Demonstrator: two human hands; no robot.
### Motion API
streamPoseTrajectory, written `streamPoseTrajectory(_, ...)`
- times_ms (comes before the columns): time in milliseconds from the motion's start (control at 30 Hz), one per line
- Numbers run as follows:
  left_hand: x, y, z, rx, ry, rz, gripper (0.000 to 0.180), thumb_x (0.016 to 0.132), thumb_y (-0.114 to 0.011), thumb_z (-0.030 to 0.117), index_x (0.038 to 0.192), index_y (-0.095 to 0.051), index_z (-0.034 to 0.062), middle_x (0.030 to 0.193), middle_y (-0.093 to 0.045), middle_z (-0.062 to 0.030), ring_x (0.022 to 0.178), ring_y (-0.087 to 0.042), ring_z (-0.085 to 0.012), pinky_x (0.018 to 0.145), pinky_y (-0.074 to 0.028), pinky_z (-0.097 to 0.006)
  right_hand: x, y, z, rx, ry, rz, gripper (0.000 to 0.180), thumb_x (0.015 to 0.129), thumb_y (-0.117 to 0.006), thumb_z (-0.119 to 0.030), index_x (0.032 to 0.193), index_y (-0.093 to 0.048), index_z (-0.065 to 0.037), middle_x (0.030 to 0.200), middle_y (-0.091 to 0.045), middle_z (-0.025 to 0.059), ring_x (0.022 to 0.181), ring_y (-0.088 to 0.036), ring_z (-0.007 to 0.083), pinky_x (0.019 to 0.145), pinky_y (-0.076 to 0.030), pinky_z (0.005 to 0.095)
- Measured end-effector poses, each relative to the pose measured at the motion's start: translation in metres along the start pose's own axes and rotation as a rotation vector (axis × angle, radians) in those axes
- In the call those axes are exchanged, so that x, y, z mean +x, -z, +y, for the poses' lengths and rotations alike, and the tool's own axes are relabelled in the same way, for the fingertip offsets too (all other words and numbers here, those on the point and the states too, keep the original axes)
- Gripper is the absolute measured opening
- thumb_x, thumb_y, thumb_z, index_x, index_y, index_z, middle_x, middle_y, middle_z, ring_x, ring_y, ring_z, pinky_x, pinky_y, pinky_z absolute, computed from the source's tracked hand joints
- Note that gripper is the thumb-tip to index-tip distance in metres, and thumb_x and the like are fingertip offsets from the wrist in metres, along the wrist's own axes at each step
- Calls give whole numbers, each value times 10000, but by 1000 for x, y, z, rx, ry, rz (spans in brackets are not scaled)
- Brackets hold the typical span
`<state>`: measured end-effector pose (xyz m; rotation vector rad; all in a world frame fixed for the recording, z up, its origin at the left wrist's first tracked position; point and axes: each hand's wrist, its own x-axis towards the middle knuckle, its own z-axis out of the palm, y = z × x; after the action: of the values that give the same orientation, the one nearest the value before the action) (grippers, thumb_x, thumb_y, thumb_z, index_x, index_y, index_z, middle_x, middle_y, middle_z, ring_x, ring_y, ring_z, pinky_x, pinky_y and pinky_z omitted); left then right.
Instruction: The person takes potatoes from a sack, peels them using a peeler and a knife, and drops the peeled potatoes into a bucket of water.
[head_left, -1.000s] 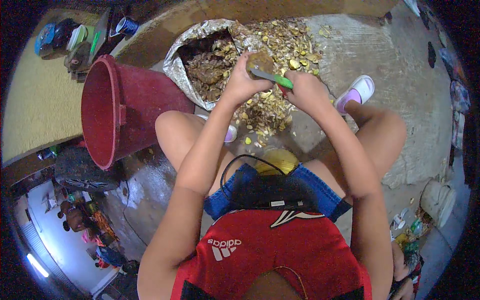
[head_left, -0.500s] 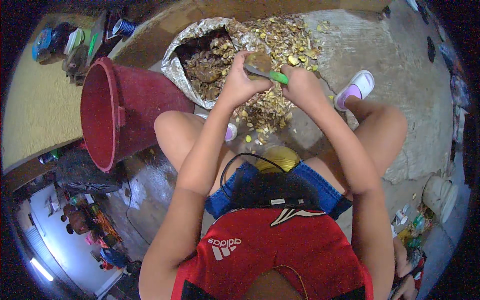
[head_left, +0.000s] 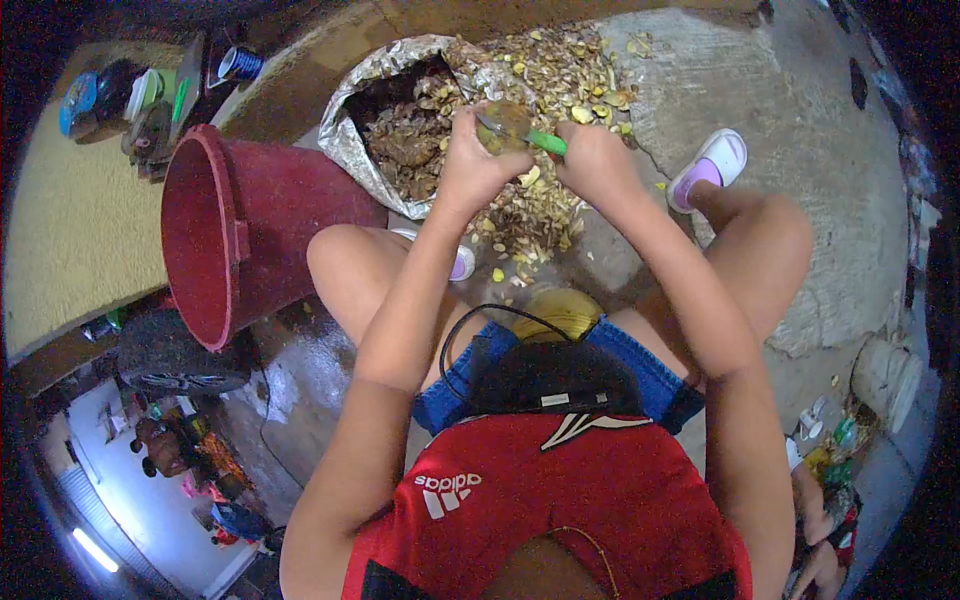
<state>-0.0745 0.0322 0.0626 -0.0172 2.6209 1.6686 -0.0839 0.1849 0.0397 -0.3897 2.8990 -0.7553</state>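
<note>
- From here I see the green-handled knife (head_left: 547,142) has shifted left and farther out; its blade crosses the brown lump (head_left: 512,118), so a stroke seems underway.
- The left hand (head_left: 472,168) grips the lump, right of the sack's (head_left: 345,140) mouth.
- The right hand (head_left: 600,165) clasps the handle.

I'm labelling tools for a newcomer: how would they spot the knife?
Start at the big maroon bucket, then move right past the open whitish sack. Just beyond, the right hand holds the knife; its bright green handle stands out against brown and yellow scraps.
</note>
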Motion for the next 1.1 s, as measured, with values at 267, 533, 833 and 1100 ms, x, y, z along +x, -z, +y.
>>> streamPoseTrajectory(267, 1, 3, 4, -281, 188, -90, 569, 515, -671, 81, 1000, -389, -15, 870, -521, -108, 769, -527, -180, 694, -437, -295, 4, 1, 5, -26, -11, 11, 136, 654, -575, -130, 750, -532, -45, 645, -560, 167, 630, -562, 332, 563, -447, 425)
streamPoseTrajectory(533, -1, 5, 13, -216, 204, -132, 549, 515, -672, 84, 975, -390, -18, 839, -520, -103, 745, -526, -174, 660, -444, -285, 5, -5, 11, -53, 4, 30, 173, 633, -592, -109, 779, -531, -38, 650, -562, 165, 635, -567, 324, 570, -451, 425)
streamPoseTrajectory(833, -5, -5, -4, 3, 119, 6, 592, 519, -673, 103, 1010, -378, -43, 890, -510, -128, 804, -516, -189, 720, -428, -293, 5, -12, 12, -64, -63, -51, 135, 635, -586, -129, 718, -571, -25, 652, -573, 167, 628, -579, 313, 575, -468, 409)
streamPoseTrajectory(1100, -2, -6, -22, 143, 88, -3, 626, 519, -682, 111, 1024, -352, -55, 884, -502, -132, 806, -514, -194, 723, -426, -300, 9, -27, 14, 114, -87, -245, 232, 616, -632, -223, 699, -600, -9, 711, -586, 196, 650, -571, 342, 593, -461, 400)
